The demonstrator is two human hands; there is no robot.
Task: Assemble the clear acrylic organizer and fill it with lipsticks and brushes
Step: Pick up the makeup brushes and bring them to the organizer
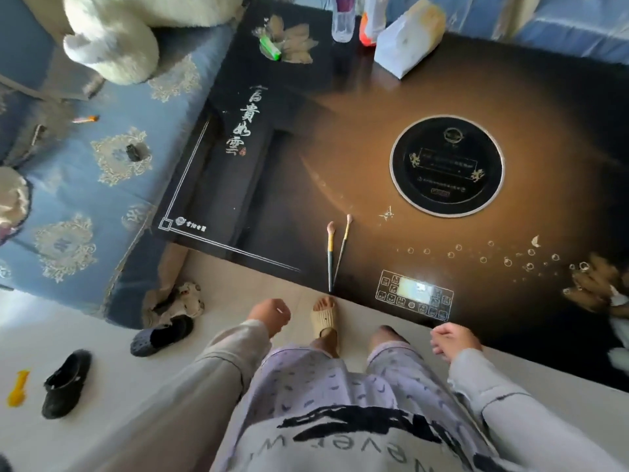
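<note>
Two thin makeup brushes (337,252) lie side by side on the dark glossy table (272,185), near its front edge, bristles pointing away from me. My left hand (269,315) hangs loosely curled below the table edge, left of the brushes, holding nothing. My right hand (454,340) hovers at the table's front edge, fingers loosely curled, holding nothing that I can see. No acrylic organizer or lipsticks show in this view.
A round inset cooker plate (446,165) and a touch panel (414,294) sit in the table. A tissue pack (408,39), a clear bottle (343,18) and a green item (270,49) stand at the far edge. Blue sofa (85,172) left; shoes (66,383) on the floor.
</note>
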